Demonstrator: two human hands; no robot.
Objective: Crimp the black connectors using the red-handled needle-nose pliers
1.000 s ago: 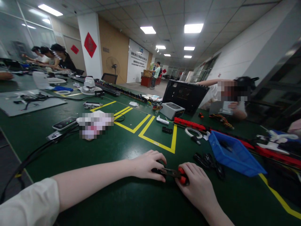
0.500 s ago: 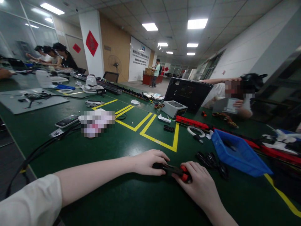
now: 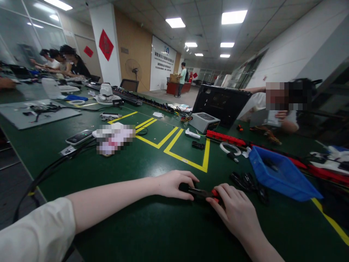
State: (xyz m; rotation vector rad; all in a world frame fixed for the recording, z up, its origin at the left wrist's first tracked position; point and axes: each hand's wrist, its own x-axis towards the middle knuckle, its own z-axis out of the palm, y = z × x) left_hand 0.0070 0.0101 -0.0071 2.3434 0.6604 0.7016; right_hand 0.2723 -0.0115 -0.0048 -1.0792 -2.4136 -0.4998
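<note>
We judge the step in hand to be tool work on a small part: we bring a pair of pliers (image 3: 201, 193) with red grips to a small dark piece (image 3: 184, 187) over the green table (image 3: 152, 233). Taking the blue tray (image 3: 283, 186) as our landmark, both hands work to its left and a little nearer to us.

Our left hand (image 3: 172, 185), the one farther from the tray, is curled with thumb and fingers closed on the dark piece, most of which they hide. Our right hand (image 3: 236, 203), between the pliers and the tray's side, is wrapped around the red grips. The pliers thus lie between our two hands, their metal nose pointing away from the tray toward the dark piece. We cannot tell whether the jaws bite on it or only meet its edge.

As we judge it, the next move calls for a steady left hand, a nose lined up squarely with the piece, and an even squeeze from the right, with our left fingertips clear of the metal.

Black cables (image 3: 247, 181) lie just left of the tray, near our right hand; a grey power supply (image 3: 205, 122) sits well beyond them, to the tray's far left.
</note>
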